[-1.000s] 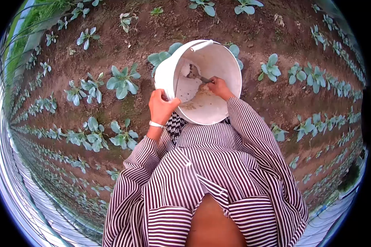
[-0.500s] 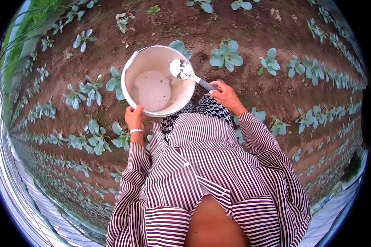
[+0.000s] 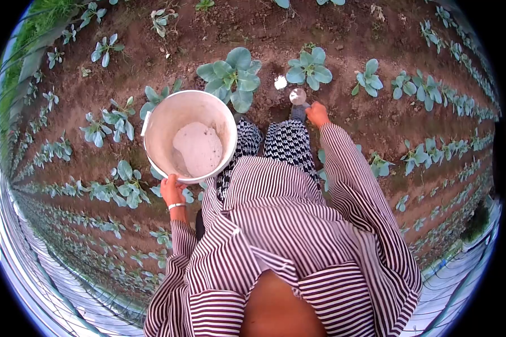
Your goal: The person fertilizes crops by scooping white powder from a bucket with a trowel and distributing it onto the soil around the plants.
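My left hand (image 3: 173,189) grips the near rim of a white bucket (image 3: 167,130), which is tilted so its inside faces me. Pale powder (image 3: 198,150) with dark specks covers part of its bottom. Low over the soil, my right hand (image 3: 318,114) is closed round the grey handle of a spoon (image 3: 297,96); its bowl looks nearly bare. A small heap of white powder (image 3: 280,82) lies on the soil between two leafy plants, a larger one (image 3: 231,77) on the left and another (image 3: 309,68) on the right.
Rows of young blue-green plants (image 3: 427,92) run left and right across brown soil (image 3: 331,33). My legs in patterned trousers (image 3: 289,140) stand just below the powder heap. Plastic sheeting (image 3: 17,269) curves along the left edge.
The spoon has moved from above the bucket down to the right, and its white powder now lies on the soil. The bucket has shifted left and toward me, uncovering the large plant.
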Tool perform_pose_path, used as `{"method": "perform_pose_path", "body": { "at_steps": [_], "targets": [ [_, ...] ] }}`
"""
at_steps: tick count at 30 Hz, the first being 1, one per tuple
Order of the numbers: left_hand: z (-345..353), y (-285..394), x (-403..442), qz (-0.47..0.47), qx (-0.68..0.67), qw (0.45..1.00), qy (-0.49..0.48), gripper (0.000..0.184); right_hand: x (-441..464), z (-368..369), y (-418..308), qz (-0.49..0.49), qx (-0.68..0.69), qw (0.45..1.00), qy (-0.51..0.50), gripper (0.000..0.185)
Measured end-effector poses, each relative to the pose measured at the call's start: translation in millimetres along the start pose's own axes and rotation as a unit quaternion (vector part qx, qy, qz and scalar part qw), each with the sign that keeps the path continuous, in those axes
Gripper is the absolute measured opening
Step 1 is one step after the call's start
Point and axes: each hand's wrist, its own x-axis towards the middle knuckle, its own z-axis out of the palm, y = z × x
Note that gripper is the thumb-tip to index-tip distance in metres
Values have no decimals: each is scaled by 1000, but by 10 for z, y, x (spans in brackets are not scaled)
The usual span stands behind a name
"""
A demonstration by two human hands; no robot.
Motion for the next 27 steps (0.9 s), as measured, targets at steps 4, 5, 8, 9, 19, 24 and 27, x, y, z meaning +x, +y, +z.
{"method": "perform_pose_path", "body": {
  "at_steps": [4, 5, 8, 9, 19, 24, 27],
  "targets": [
    [-183, -73, -67, -17, -10, 999, 35, 23, 17, 69, 351, 100, 99, 990, 14, 26],
    [-246, -146, -16, -18, -8, 999, 37, 23, -252, -276, -34, 176, 206, 962, -17, 23],
    [-310, -353, 122, -38, -44, 998, 23, 25, -417, -400, -19, 238, 272, 932, -8, 21],
    [-301, -385, 142, -38, -27, 999, 27, 26, -481, -485, -106, 257, 311, 915, -13, 17],
    [-73, -268, -6, -15, -29, 999, 13, 23, -727, -847, -265, 286, 535, 794, -35, 14],
    [71, -95, 80, -12, -27, 999, -14, 25, -756, -905, -254, 250, 536, 806, -40, 16],
    [172, -4, 118, -7, -28, 999, -34, 25, -873, -964, -224, 255, 541, 801, -28, 14]
  ]
}}
